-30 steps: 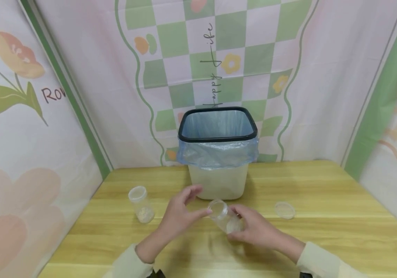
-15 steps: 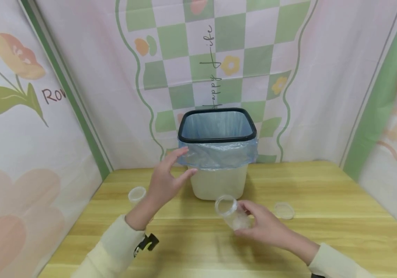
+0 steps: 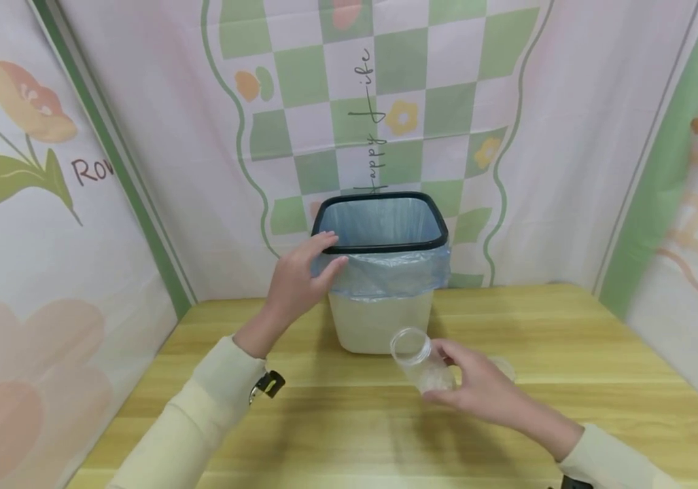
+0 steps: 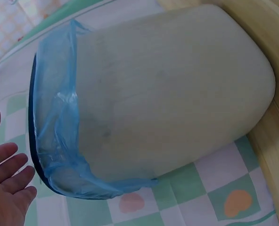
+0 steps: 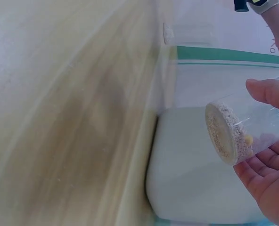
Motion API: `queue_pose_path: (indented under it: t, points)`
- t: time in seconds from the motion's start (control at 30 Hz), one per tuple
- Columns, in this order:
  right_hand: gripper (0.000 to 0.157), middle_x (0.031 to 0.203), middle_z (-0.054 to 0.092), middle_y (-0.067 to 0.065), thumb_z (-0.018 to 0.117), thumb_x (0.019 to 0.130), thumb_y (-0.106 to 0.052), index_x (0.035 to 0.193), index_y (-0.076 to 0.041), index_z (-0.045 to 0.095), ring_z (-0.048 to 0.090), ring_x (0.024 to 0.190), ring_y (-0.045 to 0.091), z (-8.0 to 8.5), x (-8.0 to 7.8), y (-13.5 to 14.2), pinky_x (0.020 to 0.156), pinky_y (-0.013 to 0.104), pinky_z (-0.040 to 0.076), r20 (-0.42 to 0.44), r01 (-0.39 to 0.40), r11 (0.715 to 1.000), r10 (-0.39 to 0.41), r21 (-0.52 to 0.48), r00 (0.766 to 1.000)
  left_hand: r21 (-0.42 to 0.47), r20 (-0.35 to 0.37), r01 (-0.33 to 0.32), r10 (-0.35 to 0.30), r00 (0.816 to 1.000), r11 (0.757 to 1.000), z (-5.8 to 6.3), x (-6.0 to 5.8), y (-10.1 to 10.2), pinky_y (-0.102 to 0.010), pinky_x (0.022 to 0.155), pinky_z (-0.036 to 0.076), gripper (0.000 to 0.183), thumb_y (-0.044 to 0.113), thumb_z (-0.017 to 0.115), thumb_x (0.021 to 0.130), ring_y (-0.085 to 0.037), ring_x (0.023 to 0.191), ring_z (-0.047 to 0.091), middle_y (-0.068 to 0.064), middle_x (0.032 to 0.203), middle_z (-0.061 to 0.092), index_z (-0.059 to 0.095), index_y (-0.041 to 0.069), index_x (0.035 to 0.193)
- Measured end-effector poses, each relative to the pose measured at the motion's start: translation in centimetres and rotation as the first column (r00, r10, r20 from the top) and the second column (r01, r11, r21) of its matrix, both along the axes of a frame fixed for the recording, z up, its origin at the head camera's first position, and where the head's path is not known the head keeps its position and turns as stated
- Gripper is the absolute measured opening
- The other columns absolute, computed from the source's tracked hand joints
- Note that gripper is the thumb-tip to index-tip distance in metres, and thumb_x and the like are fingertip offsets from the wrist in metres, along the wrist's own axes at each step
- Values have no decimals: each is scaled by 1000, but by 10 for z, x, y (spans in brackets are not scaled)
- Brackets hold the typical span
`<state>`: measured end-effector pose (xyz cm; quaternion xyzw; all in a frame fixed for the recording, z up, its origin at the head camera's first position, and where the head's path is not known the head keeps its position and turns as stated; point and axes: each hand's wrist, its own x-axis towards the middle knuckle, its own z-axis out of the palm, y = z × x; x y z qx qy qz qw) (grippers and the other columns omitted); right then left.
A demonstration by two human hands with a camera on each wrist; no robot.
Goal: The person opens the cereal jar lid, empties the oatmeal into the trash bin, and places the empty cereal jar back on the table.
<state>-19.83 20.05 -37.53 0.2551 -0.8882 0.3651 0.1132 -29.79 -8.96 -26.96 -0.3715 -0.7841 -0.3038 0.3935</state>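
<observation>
My right hand (image 3: pixel 483 384) grips a clear plastic jar (image 3: pixel 412 348) in front of the bin, its uncapped mouth tilted up and to the left. Pale grains gather at the jar's bottom, and a small yellow piece (image 5: pixel 249 140) shows among them in the right wrist view. My left hand (image 3: pixel 300 275) is raised at the left side of a white bin (image 3: pixel 379 322), thumb and fingers apart near its black rim (image 3: pixel 385 248). In the left wrist view the fingers (image 4: pixel 10 167) lie just off the rim, holding nothing.
A blue bag (image 3: pixel 391 272) lines the bin and folds over its rim. The clear round lid (image 3: pixel 503 367) lies on the wooden table (image 3: pixel 336 435), partly behind my right hand. Another jar (image 5: pixel 189 34) shows faintly in the right wrist view; my left arm hides it from the head view.
My left hand has left the jar's mouth and risen to the bin's left rim. My right hand has shifted the jar a little to the right and up.
</observation>
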Motion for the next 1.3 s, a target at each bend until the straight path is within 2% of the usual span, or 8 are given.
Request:
queue_pose_path:
  t: [0.17,0.37,0.63,0.83,0.97,1.07,1.2,1.3]
  points:
    - [55,98,63,-9,88,71,-31,115,-12,60,59,89,13,11,2,4,72,37,52,-32,19,1000,-19,1,999,-57,2,-21,21,1000,998,4,-12,-2,-39,98,46,34,22,70,91,-27,115,60,-15,120,66,69,-2,115]
    - [60,102,65,-5,87,72,-27,120,-5,59,60,91,16,23,1,10,74,33,52,-38,20,1000,-20,-9,999,-114,6,-41,42,999,993,4,-23,-4,-40,96,48,33,25,69,92,-26,110,63,-13,115,69,72,-1,111]
    - [61,108,66,2,85,76,-28,124,-1,57,62,98,23,41,-3,19,80,41,53,-58,14,1000,-14,-10,998,-86,-23,-27,25,999,996,1,-30,-7,-40,91,51,25,20,67,93,-25,103,67,-11,106,72,74,1,106]
    - [61,108,67,8,86,75,-22,123,3,56,64,98,29,58,-9,25,82,49,53,-132,29,1000,-28,7,991,-68,-53,-35,32,998,997,1,-34,-5,-39,84,54,22,19,68,92,-24,96,69,-10,102,73,76,2,103]
    - [62,108,67,9,86,75,-20,123,3,56,64,99,31,72,-13,31,82,50,53,-177,52,998,-47,24,983,-73,-61,-44,40,997,996,3,-35,-3,-37,81,55,20,20,69,92,-22,91,70,-8,98,74,77,4,100]
    - [61,109,66,10,86,75,-20,123,2,56,64,100,32,85,-14,35,82,43,54,-197,70,997,-62,32,978,-75,-56,-50,46,997,996,4,-35,-3,-36,80,56,19,20,70,91,-21,90,70,-8,97,74,77,4,99]
    - [55,108,66,14,86,75,-16,118,3,57,64,99,36,105,-19,41,79,22,52,-227,70,997,-63,24,972,-79,-44,-54,50,998,995,6,-34,-2,-35,79,56,19,19,72,89,-21,88,71,-8,96,74,77,4,99]
    - [52,106,66,14,86,74,-14,114,3,58,65,96,35,120,-25,44,77,19,51,-263,77,996,-62,45,963,-85,-32,-55,53,998,995,7,-33,-3,-35,78,56,19,19,72,89,-22,88,71,-8,96,74,77,3,99]
